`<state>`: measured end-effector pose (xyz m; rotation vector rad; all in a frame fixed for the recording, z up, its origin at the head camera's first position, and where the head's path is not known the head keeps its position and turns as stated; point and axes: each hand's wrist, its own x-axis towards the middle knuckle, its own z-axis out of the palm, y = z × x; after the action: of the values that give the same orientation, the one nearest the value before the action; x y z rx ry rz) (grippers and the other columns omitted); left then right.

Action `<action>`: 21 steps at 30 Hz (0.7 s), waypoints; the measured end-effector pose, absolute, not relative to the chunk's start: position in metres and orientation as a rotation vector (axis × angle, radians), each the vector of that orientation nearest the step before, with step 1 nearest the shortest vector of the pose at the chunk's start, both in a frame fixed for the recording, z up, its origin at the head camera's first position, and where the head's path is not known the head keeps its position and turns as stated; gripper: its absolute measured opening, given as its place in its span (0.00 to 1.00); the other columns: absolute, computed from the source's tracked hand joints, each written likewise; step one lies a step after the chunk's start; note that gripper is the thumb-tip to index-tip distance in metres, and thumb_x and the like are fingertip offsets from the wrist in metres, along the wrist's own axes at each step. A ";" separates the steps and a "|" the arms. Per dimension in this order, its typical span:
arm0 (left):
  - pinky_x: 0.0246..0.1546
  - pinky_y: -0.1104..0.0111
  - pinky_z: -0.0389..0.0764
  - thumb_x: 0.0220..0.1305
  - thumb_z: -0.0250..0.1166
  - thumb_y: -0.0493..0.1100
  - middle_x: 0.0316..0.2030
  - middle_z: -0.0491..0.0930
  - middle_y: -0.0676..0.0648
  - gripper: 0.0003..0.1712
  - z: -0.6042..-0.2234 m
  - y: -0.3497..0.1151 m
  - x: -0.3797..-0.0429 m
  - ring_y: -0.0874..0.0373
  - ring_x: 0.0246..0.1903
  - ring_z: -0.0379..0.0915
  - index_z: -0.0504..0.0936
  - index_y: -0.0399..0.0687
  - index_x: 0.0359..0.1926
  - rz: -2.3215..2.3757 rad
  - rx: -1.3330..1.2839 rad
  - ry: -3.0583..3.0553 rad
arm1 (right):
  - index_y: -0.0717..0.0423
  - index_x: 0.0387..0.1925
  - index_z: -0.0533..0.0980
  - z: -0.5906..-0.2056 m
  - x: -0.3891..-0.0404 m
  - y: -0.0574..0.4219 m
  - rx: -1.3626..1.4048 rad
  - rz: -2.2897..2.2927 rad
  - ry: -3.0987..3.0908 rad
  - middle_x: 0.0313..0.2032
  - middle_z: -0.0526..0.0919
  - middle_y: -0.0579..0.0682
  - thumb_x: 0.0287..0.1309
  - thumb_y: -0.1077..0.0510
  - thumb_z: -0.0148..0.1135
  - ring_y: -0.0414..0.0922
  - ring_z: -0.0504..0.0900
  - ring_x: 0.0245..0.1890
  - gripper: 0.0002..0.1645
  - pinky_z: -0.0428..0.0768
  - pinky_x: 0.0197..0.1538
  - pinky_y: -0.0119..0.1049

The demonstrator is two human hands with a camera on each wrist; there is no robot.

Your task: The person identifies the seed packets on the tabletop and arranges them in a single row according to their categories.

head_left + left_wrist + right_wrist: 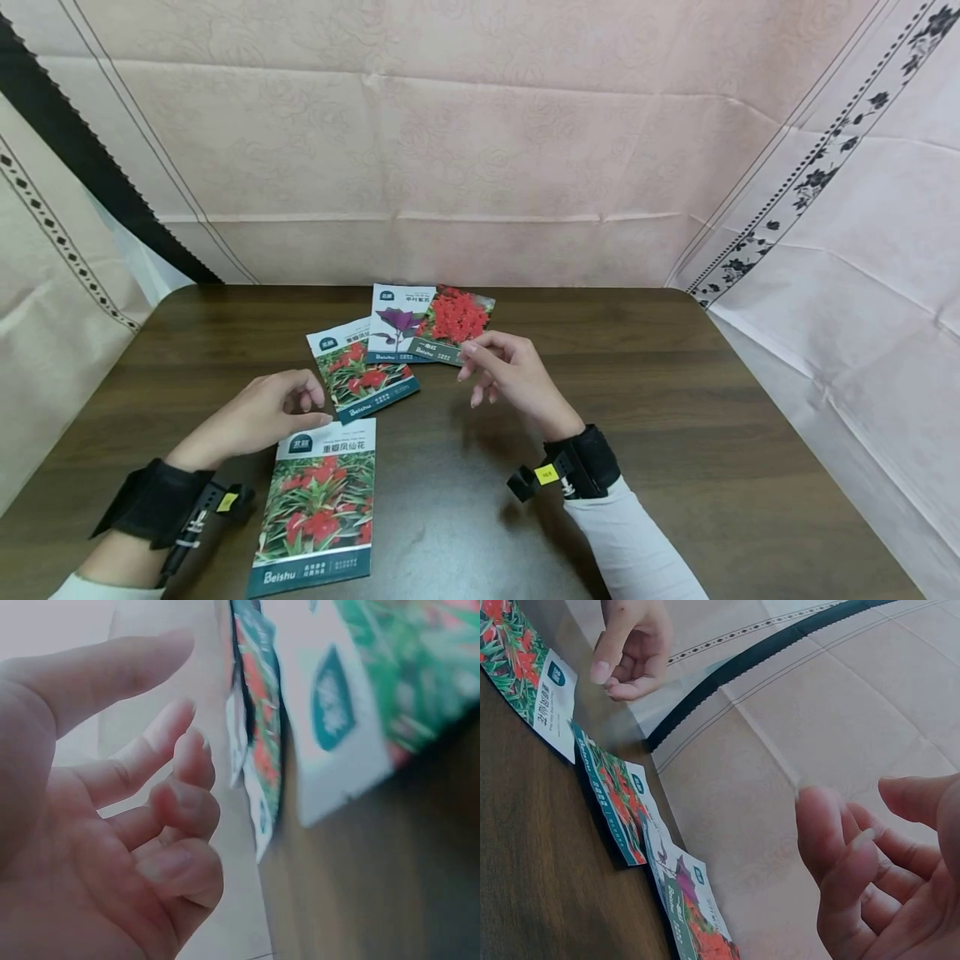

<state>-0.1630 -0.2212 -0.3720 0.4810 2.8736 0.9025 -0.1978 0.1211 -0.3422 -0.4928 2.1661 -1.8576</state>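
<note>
Flat seed packets with flower pictures lie on the wooden table. Nearest the front is a large-looking packet with red flowers and green leaves (318, 508). A similar red-flowered packet (363, 375) lies behind it, partly covered by a packet with a purple plant (392, 321). On top of that one rests a packet with a dense red flower cluster (457, 317). My left hand (262, 412) hovers near the front packet's upper edge, its fingers loosely bent around nothing. My right hand (513, 375) is over the lower right corner of the red-cluster packet; its loosely curled fingers (840, 892) hold nothing.
The brown table (675, 467) has rounded far corners. A pale patterned cloth (450, 167) hangs behind it, with a dark strip (90, 150) at left and a floral border (817, 179) at right. Each wrist wears a black strap with a small camera.
</note>
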 end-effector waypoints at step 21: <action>0.34 0.64 0.72 0.66 0.63 0.52 0.39 0.79 0.49 0.13 -0.305 -0.129 -0.200 0.55 0.36 0.70 0.78 0.51 0.46 1.188 0.727 2.890 | 0.56 0.47 0.77 -0.342 -0.200 0.123 -0.370 -1.912 2.274 0.36 0.85 0.58 0.68 0.48 0.56 0.44 0.85 0.30 0.17 0.78 0.30 0.33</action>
<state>-0.2004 -0.1293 -0.3047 0.7269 2.8902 1.1882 -0.1999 0.1233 -0.3422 -0.3695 2.2741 -1.9117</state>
